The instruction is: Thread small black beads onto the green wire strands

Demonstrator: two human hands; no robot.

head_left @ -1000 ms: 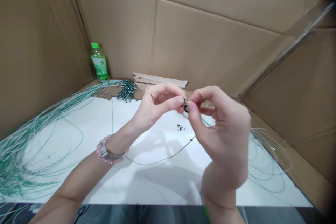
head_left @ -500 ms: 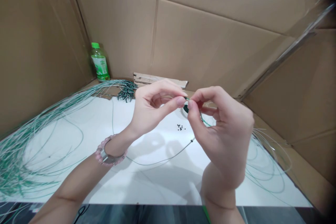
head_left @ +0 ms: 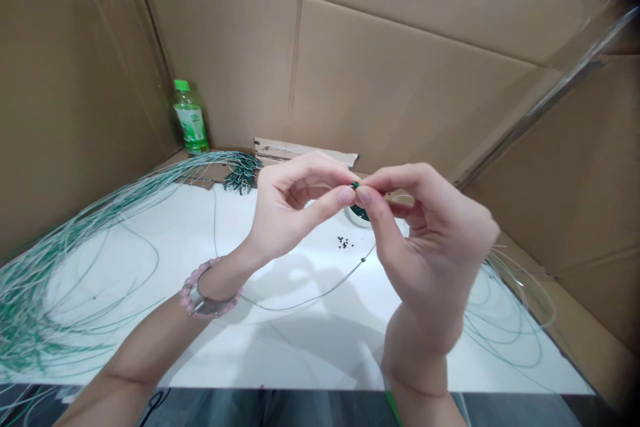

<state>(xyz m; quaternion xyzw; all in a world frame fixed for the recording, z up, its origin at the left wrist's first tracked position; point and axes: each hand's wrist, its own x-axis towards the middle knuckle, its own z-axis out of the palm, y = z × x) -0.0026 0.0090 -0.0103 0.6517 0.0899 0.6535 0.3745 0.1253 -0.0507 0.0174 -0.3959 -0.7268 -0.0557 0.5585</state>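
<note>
My left hand (head_left: 295, 203), a beaded bracelet at its wrist, pinches a tiny dark piece between thumb and forefinger. Opposite it, my right hand (head_left: 425, 240) pinches a thin green wire (head_left: 355, 184), of which only a short bit shows between the fingertips. The tips of both hands almost touch, and they hide most of what they hold. A thin grey-green wire (head_left: 320, 295) curves below the hands, with a small black bead-like piece (head_left: 363, 259) on it. Behind the right fingers stands a white round container (head_left: 356, 220) of dark bits, partly covered.
Several loose black bits (head_left: 344, 242) lie on the white tabletop (head_left: 300, 360). A big bundle of green and white wires (head_left: 65, 267) fills the left side. More wires (head_left: 515, 327) loop at the right. A green bottle (head_left: 191, 120) stands at the back left against cardboard walls (head_left: 400, 80).
My right hand's fingertips have closed in against the left ones and its knuckles have shifted slightly right. More of the white container shows. The left hand has hardly moved.
</note>
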